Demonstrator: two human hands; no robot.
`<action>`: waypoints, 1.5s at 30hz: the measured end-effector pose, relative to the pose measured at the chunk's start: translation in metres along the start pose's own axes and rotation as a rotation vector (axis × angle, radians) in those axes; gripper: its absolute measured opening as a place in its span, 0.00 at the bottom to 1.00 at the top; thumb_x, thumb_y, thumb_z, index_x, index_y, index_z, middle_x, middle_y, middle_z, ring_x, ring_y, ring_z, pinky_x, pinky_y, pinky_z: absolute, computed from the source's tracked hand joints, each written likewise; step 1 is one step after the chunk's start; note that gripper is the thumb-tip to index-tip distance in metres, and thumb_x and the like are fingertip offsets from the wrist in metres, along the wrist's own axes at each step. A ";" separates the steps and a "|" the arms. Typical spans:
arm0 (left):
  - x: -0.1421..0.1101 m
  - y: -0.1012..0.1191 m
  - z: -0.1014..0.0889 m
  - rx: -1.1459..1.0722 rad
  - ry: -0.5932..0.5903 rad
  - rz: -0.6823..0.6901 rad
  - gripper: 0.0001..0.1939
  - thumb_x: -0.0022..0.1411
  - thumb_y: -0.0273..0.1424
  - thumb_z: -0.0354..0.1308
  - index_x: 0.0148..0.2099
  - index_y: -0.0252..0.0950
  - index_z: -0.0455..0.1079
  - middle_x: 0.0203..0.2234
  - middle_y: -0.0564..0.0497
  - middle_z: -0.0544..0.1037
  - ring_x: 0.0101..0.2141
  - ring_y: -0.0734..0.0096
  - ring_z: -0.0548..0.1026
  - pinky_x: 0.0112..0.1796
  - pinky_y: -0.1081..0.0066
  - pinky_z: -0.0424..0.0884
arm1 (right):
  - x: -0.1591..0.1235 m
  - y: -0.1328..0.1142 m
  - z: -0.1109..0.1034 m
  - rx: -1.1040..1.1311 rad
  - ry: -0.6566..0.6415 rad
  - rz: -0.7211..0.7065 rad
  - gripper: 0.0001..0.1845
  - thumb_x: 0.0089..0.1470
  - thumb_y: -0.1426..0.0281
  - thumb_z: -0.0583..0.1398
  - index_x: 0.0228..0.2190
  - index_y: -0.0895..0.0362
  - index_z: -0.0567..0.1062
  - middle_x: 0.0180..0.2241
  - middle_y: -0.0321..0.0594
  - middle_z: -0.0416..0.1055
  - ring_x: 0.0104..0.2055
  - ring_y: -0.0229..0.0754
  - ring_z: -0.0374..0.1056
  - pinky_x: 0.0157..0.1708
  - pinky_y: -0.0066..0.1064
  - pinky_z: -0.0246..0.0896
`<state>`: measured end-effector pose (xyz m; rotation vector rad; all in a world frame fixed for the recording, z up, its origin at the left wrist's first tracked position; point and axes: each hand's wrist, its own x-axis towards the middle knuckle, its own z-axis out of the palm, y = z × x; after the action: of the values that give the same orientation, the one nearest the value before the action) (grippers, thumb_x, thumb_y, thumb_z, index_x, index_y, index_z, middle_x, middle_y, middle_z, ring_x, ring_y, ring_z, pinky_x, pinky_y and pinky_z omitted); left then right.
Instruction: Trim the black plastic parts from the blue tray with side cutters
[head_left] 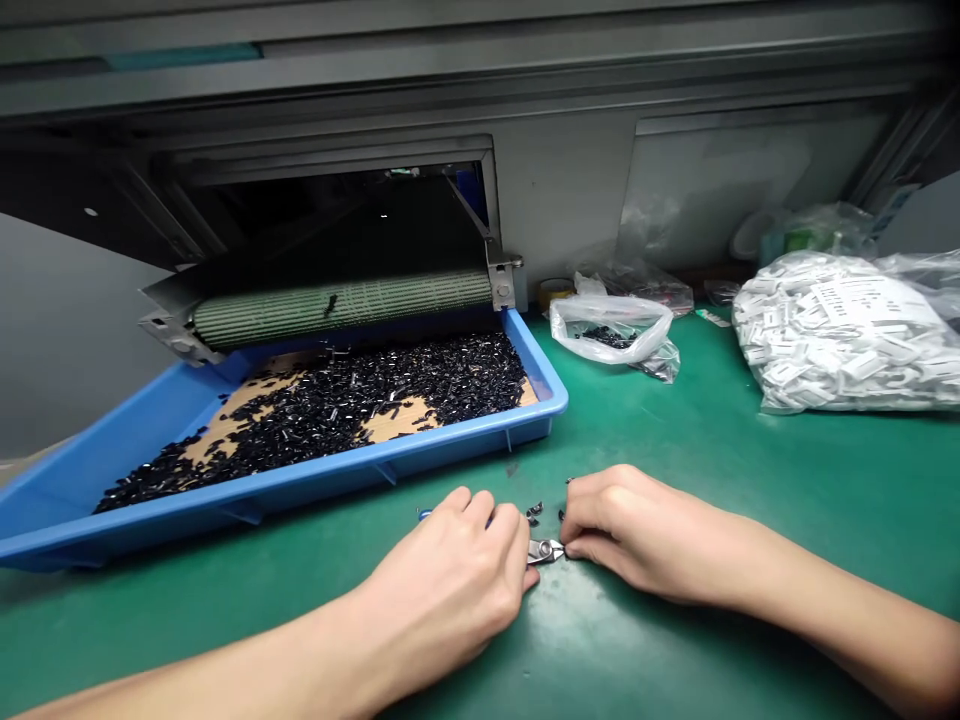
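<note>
My left hand (461, 575) is curled round a small pair of cutters (545, 550) with blue handles; the metal jaws stick out to the right of my fingers. My right hand (619, 525) is closed in a pinch right at those jaws, and what it holds is too small to make out. A few small black parts (534, 513) lie on the green mat (750, 480) between my two hands. Just beyond them stands a blue tray (450, 445) strewn with many small black parts (337, 405).
A green ribbed conveyor roller (341, 305) ends over the tray's back edge. An open clear bag (611, 325) with black parts sits at the right of the tray. A large bag of white parts (840, 330) lies at far right. A grey machine wall runs behind.
</note>
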<state>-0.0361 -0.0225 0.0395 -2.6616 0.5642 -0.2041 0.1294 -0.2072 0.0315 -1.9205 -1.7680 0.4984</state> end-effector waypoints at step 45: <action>-0.021 0.015 0.001 -0.245 0.070 -0.220 0.12 0.76 0.33 0.49 0.53 0.37 0.71 0.43 0.49 0.76 0.40 0.56 0.71 0.39 0.57 0.66 | 0.000 0.025 -0.024 -0.066 0.023 0.089 0.07 0.66 0.71 0.64 0.38 0.57 0.83 0.36 0.39 0.78 0.38 0.41 0.73 0.39 0.29 0.64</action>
<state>-0.0603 -0.0261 0.0312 -2.9647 0.3341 -0.3108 0.1633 -0.2113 0.0372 -2.0494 -1.7109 0.4521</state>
